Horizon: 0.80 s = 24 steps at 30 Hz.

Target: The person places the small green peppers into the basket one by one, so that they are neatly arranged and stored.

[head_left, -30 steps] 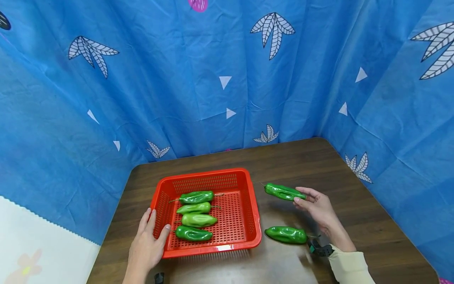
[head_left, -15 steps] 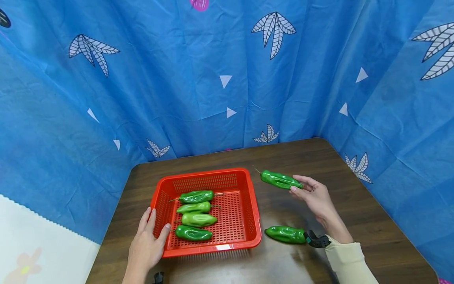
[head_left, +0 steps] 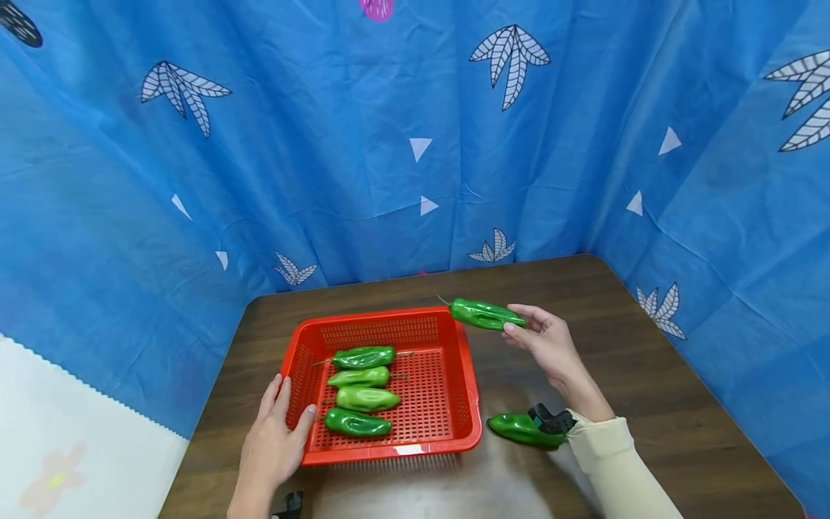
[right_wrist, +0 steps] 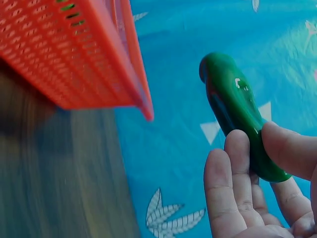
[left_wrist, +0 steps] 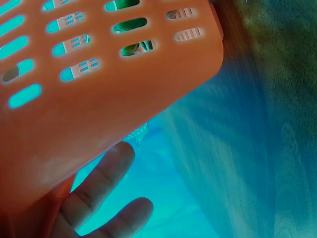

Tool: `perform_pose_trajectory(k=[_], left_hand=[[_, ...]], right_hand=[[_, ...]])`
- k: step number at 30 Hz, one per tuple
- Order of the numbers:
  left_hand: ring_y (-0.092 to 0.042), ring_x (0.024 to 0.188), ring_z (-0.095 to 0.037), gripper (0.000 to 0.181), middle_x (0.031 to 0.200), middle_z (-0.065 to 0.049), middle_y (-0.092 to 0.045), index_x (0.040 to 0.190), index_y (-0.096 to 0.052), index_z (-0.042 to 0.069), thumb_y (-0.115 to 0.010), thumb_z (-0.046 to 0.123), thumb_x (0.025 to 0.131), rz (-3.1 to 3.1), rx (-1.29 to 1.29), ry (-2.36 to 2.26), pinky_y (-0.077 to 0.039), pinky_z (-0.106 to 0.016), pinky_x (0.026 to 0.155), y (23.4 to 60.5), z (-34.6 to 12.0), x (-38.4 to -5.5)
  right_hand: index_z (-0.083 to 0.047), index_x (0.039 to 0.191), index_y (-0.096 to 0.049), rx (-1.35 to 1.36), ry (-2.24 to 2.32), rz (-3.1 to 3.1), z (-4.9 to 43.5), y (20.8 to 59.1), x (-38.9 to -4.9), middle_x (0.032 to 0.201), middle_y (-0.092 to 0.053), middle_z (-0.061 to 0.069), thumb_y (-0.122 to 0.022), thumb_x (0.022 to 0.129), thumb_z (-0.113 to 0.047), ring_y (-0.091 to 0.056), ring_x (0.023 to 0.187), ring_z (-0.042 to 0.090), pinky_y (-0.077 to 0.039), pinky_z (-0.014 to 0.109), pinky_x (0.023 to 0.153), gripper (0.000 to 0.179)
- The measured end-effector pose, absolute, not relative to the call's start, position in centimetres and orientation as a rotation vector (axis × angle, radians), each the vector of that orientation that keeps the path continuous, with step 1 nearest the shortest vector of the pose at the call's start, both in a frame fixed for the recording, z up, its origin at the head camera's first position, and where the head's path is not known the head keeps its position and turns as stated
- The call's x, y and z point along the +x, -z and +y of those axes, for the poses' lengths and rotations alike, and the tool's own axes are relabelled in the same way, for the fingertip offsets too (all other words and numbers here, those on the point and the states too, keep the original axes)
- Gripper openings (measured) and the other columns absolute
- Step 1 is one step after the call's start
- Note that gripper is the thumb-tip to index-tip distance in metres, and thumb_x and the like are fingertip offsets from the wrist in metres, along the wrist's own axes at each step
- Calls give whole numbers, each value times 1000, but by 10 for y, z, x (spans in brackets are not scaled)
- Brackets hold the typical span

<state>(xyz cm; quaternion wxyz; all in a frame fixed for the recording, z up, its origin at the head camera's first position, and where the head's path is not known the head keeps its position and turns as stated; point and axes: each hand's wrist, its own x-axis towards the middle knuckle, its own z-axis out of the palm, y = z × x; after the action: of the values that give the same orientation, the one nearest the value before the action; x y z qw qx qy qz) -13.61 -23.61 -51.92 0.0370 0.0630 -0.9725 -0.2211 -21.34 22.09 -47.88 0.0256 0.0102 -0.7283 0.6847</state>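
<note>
I hold one pepper by its tip in the right hand, long axis roughly along the far edge of the tabletop, stem end toward the basket's far right corner.

Pepper, one, green, glossy: pinched near its lower end by the right hand, tilted, upper end free. Basket, one, red, perforated: upper left, apart from the pepper; green visible through some holes. Table: brown, lower left. Cloth: blue, with white triangles.
</note>
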Motion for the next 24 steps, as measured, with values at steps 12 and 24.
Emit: perform_pose_trajectory(k=[12, 24], left_hand=[[-34, 145, -45, 92, 169, -11, -11, 161, -17, 8, -37, 71, 97, -3002, 204, 703, -37, -66, 109, 518, -237, -137], [-37, 144, -45, 89, 169, -11, -13, 161, -19, 7, -40, 67, 98, -2971, 180, 700, -38, -65, 107, 519, -237, -135]], right_hand=[[-8, 137, -58, 117, -2246, -2203, 173, 464, -225, 119, -66, 15, -70, 94, -12, -75, 94, 20, -58, 42, 92, 45], [-3, 138, -57, 169, -2491, -2004, 112, 452, -234, 112, -67, 9, -68, 94, -2, -75, 88, 18, -61, 32, 85, 46]])
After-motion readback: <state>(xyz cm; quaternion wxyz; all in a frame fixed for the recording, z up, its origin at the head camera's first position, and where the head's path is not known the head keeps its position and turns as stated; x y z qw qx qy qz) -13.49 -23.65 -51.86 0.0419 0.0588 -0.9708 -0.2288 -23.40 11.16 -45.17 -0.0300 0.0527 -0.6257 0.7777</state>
